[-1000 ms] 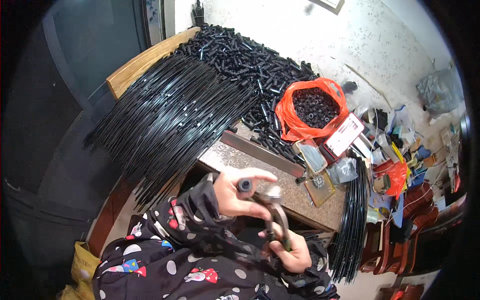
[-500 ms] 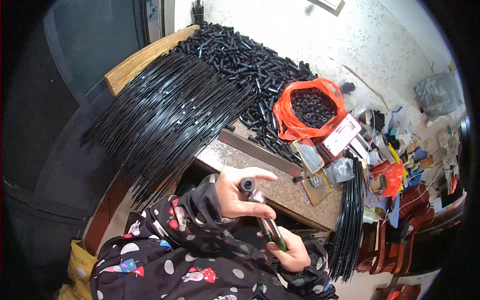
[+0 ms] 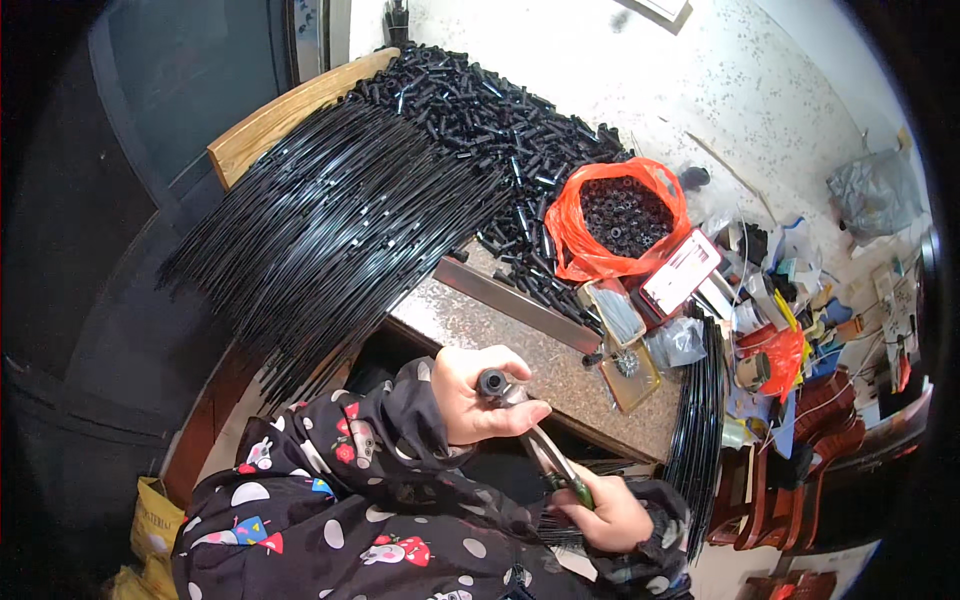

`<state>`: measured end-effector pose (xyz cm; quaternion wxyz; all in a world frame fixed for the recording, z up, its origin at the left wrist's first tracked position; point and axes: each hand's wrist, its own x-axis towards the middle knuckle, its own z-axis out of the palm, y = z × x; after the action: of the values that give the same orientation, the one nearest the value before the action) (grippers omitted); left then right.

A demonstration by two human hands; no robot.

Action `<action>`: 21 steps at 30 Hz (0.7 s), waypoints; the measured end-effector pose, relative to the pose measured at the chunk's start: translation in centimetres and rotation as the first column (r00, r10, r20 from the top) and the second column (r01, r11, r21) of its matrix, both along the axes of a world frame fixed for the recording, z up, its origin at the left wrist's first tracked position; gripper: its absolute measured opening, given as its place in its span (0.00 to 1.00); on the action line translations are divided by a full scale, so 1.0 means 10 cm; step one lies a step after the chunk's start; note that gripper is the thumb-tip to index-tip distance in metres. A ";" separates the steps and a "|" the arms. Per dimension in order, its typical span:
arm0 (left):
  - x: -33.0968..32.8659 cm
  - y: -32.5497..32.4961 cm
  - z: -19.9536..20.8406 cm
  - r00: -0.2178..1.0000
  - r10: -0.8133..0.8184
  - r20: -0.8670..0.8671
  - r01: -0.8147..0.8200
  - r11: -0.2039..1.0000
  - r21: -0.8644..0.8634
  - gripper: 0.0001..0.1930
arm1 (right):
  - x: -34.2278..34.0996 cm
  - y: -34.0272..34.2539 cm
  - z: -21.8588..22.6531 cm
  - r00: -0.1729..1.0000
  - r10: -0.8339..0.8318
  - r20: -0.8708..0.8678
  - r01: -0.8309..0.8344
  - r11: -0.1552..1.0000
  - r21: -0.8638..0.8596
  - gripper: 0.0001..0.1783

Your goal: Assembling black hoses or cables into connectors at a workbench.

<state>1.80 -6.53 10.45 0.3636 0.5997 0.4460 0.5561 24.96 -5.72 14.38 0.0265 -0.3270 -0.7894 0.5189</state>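
Note:
My left hand (image 3: 462, 405) is closed round a short black tube (image 3: 492, 382), whose round hollow end faces up. Metal pliers (image 3: 545, 452) with green on the handles reach from the tube down to my right hand (image 3: 612, 515), which grips those handles. The plier jaws are at the tube, partly covered by my left thumb, so how they bite on it cannot be made out. Both hands are in front of my body, just off the near edge of the speckled tabletop (image 3: 440, 308).
Long thin black rods (image 3: 330, 220) cover the table's left; black tubes (image 3: 480, 110) are heaped behind. A red plastic bag (image 3: 568, 225) holds small black rings. Beside it are a phone (image 3: 680, 272) and clear boxes (image 3: 632, 378). More rods (image 3: 698, 430) hang over the right edge; a metal bar (image 3: 515, 303) lies in front.
My left index finger, stretched out before, is now bent round the tube. My right hand has shifted a little right and down with the plier handles, so the pliers slant more.

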 end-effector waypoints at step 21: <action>0.13 0.08 0.04 0.900 0.007 0.436 -0.001 1.000 -0.014 0.20 | -0.35 -0.19 -0.35 0.953 -0.269 -0.139 0.300 0.901 0.314 0.29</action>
<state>3.06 -5.73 10.86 0.4569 0.4566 0.3585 0.6739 21.51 -7.62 10.91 0.1931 -0.4053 -0.8069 0.3839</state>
